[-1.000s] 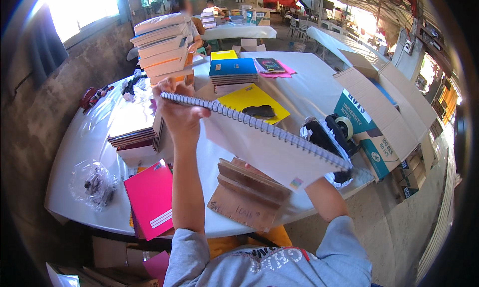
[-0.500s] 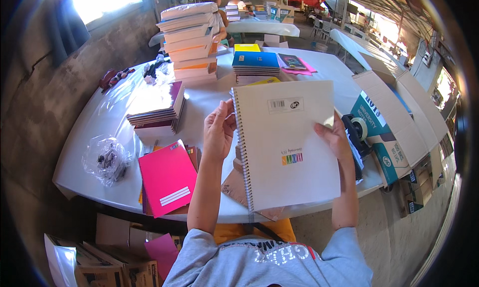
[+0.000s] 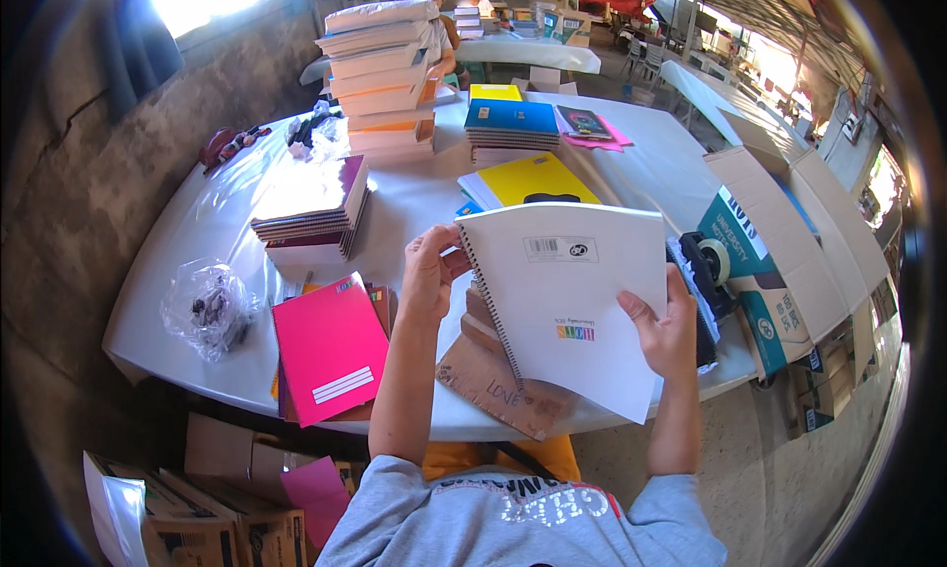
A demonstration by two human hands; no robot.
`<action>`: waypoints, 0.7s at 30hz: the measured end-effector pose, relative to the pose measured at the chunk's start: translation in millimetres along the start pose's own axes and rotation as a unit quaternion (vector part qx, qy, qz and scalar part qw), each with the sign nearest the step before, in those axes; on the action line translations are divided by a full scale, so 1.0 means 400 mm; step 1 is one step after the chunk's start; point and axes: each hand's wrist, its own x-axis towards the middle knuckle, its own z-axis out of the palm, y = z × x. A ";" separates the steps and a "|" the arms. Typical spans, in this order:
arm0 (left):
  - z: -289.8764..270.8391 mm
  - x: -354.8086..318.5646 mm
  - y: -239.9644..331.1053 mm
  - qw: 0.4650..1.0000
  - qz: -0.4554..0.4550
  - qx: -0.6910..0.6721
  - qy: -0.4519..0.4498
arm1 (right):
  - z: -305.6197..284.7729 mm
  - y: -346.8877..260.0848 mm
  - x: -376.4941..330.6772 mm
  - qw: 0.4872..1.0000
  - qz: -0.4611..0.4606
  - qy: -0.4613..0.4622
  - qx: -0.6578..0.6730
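A white-backed spiral notebook [image 3: 562,301] is held up over the table's near side, its wire binding on the left. My left hand [image 3: 434,269] grips its upper left corner by the binding, fingers partly hidden behind it. On the right edge, my right hand [image 3: 663,328] pinches the notebook with the thumb on the white face and the fingers behind. The sheet bows, its lower right corner bent toward me. Under it lies a piece of brown cardboard [image 3: 503,385] with handwriting. Beyond it rests a yellow notebook [image 3: 543,177]. Pink notebooks [image 3: 330,350] lie left of my left forearm.
Notebook stacks stand farther back: a tall pale one [image 3: 380,84], a blue-topped one [image 3: 513,123] and a purple-edged one [image 3: 314,207]. A tape dispenser [image 3: 708,266] and an open carton [image 3: 779,242] are at right. Crumpled plastic [image 3: 209,309] lies left. Two people sit beyond.
The notebook has tilted and dropped a little at its top, and its page now bows. More of the yellow notebook and the cardboard shows. Both hands keep their grip.
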 end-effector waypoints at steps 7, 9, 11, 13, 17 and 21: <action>-0.015 -0.013 0.021 0.992 0.076 0.096 -0.002 | 0.004 -0.010 -0.033 0.982 -0.173 -0.014 -0.070; 0.011 -0.025 0.033 0.985 0.095 0.137 0.046 | 0.022 0.001 -0.036 0.960 -0.267 -0.023 -0.075; 0.036 -0.041 0.055 0.977 0.112 0.172 0.058 | 0.018 -0.013 -0.034 0.969 -0.232 -0.024 -0.083; 0.039 -0.059 0.075 0.971 0.130 0.195 0.036 | 0.000 -0.049 -0.029 0.981 -0.172 -0.025 -0.086; -0.025 -0.084 0.093 0.964 0.175 0.199 -0.027 | 0.013 -0.040 -0.033 0.990 -0.136 -0.035 -0.009; -0.044 -0.131 0.096 0.936 0.195 0.279 0.088 | 0.038 -0.065 -0.037 0.982 -0.171 -0.079 -0.018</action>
